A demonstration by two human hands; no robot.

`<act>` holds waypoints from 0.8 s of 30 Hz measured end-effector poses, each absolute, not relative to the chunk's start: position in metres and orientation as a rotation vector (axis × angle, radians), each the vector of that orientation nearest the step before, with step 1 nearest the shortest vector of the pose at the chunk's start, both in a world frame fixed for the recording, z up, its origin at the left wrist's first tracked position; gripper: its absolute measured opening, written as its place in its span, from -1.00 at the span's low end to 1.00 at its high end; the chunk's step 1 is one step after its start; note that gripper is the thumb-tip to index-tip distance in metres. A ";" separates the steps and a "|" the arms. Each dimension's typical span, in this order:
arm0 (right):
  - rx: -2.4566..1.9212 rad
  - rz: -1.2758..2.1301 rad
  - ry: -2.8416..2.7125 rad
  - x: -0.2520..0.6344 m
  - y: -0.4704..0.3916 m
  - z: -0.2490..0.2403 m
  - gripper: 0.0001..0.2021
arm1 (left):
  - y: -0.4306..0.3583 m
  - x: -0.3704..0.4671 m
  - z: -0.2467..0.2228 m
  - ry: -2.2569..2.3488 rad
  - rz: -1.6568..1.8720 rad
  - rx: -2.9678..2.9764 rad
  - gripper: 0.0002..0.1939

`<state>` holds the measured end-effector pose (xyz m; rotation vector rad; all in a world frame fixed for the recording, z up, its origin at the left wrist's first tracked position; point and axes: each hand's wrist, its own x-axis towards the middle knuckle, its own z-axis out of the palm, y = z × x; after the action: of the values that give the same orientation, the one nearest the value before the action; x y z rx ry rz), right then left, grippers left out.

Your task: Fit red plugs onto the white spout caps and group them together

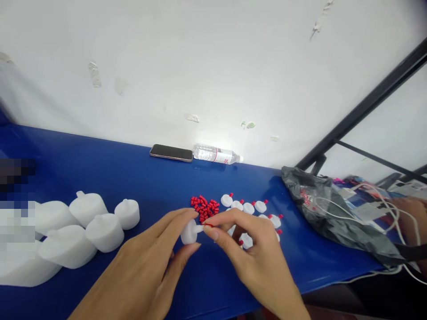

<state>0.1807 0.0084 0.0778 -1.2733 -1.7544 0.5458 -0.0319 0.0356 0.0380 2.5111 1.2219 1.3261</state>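
Observation:
Between the thumb and fingers of my left hand [143,258] sits a small round white plastic piece [188,233], its thin stem pointing right. My right hand [256,249] pinches a small red cap [209,225] at the tip of that stem; the fingertips partly hide it. Just beyond the hands lies a pile of small red caps [204,207]. Several white pieces with red tips [248,208] are spread on the blue table to the right, some hidden behind my right hand. Larger white stemmed pieces [105,232] stand on the left.
A phone [171,152] and a water bottle [213,154] lie along the wall [207,66]. On the right are a grey plastic bag [333,222], white cables [398,213] and a black metal frame [370,95]. Another person's blurred hand [412,215] shows at the right edge.

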 end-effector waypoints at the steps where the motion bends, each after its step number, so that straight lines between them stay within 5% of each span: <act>1: -1.273 0.500 -1.784 0.181 0.008 0.077 -0.91 | 0.035 -0.032 0.039 1.217 1.338 2.486 -0.68; 9: -1.085 0.297 -1.942 0.171 0.010 0.064 -0.72 | 0.023 -0.033 0.035 1.246 1.441 2.371 -0.69; 19: -1.114 0.258 -2.020 0.176 0.000 0.072 -0.77 | 0.016 -0.029 0.037 1.074 1.433 2.412 -0.74; 24: -1.320 0.261 -2.108 0.194 -0.006 0.088 -0.66 | 0.022 -0.041 0.035 1.248 1.367 2.532 -0.51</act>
<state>0.1943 -0.0059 0.0876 -1.3201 -2.1085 0.2611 -0.0408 0.0216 0.0347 2.5321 1.2484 1.3670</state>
